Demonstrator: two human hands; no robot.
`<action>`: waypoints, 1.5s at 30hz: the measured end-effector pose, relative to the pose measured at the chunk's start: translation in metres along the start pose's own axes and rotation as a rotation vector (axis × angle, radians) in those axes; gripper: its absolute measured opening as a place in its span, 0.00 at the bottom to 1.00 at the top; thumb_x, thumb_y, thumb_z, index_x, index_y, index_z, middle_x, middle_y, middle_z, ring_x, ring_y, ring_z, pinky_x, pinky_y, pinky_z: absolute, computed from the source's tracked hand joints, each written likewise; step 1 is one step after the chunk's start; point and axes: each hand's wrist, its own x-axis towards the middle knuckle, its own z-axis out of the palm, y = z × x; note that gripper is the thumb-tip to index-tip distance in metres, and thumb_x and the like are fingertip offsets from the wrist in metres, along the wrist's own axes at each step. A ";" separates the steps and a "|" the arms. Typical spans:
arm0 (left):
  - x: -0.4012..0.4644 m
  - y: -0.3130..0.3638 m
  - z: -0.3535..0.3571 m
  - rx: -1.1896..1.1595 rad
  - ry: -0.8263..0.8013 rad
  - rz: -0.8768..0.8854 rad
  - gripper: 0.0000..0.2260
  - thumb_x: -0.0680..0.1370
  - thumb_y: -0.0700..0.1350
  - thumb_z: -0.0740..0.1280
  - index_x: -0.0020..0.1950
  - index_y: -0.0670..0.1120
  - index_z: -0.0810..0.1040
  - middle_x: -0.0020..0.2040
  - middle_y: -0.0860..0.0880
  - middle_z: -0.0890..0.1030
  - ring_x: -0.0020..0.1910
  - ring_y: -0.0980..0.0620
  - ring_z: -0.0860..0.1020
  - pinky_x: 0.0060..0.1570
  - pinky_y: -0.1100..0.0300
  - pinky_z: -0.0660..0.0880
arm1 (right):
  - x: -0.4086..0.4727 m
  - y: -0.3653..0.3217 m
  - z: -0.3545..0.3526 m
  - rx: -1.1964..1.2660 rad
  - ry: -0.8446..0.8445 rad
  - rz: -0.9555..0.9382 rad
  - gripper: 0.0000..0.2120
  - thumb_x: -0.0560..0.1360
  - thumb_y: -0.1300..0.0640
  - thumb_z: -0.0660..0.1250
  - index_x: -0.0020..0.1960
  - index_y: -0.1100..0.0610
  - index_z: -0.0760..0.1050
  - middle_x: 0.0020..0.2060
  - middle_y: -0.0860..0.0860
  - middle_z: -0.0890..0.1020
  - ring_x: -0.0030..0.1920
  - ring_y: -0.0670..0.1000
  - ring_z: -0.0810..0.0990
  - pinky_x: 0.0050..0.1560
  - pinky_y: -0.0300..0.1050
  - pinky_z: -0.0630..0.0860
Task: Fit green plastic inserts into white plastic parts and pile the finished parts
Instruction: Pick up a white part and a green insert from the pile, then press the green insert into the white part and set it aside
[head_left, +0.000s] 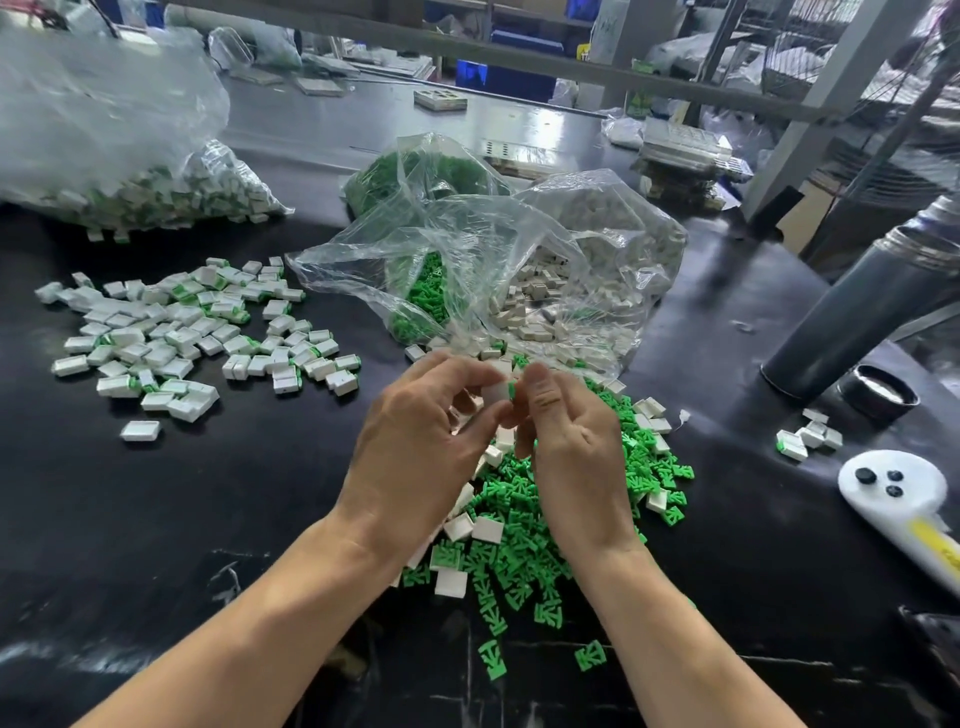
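Head view shows a dark surface (182, 519) carrying, at far left, a large clear bag (104, 130) holding finished parts. Nearer centre, an open bag (519, 270) holds green inserts and white parts, a considerable stock remaining. A finished pile (176, 332) lies left of centre; a loose heap of green inserts (524, 551) and white shells lies under the wrists. Both hands meet above it: left hand (421, 441) pinches a white part (496, 396) while right hand (571, 447) presses a green insert (512, 388) into it. Judged well advanced, far from complete.
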 end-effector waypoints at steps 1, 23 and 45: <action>0.000 0.000 0.000 0.023 0.001 0.006 0.07 0.77 0.47 0.75 0.54 0.53 0.84 0.46 0.61 0.80 0.44 0.60 0.80 0.45 0.65 0.78 | 0.000 0.000 -0.001 -0.025 -0.003 -0.018 0.13 0.83 0.45 0.65 0.43 0.49 0.80 0.34 0.43 0.82 0.33 0.41 0.77 0.36 0.35 0.72; 0.012 -0.026 -0.021 0.462 -0.067 -0.087 0.08 0.77 0.50 0.74 0.55 0.50 0.84 0.51 0.53 0.79 0.49 0.54 0.77 0.59 0.51 0.77 | 0.004 0.006 -0.016 -0.379 0.124 0.069 0.13 0.81 0.44 0.67 0.43 0.49 0.80 0.35 0.47 0.83 0.38 0.50 0.82 0.43 0.55 0.80; 0.036 -0.059 -0.048 0.822 0.052 -0.313 0.06 0.79 0.50 0.71 0.51 0.49 0.84 0.45 0.44 0.86 0.51 0.40 0.81 0.58 0.47 0.68 | 0.010 0.006 -0.037 -0.791 -0.057 0.095 0.05 0.78 0.44 0.72 0.53 0.42 0.84 0.48 0.38 0.78 0.50 0.46 0.77 0.55 0.45 0.73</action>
